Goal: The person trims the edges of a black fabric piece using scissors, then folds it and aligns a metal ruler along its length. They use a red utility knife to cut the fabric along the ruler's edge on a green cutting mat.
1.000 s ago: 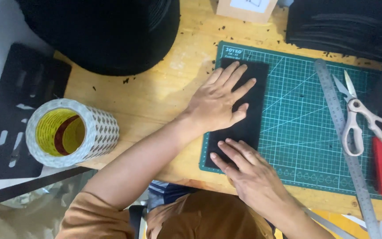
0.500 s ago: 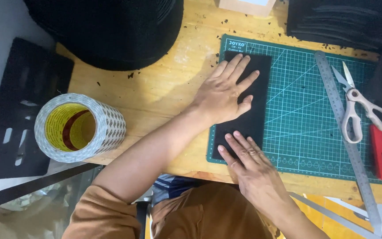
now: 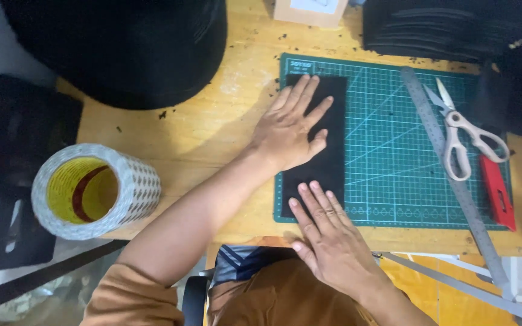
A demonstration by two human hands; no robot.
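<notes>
Both hands (image 3: 309, 181) stay pressed flat; only the view shifted slightly.

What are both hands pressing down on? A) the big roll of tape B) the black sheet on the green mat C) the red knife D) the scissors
B: the left hand and the right hand both lie flat on the black sheet on the green cutting mat; the scissors lie untouched.

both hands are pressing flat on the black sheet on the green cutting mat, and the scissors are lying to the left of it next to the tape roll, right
Not quite. The scissors lie to the right of the black sheet, beside the metal ruler, far from the tape roll. The head view shows this. The rest holds: the left hand and right hand press flat on the sheet on the green cutting mat.
</notes>
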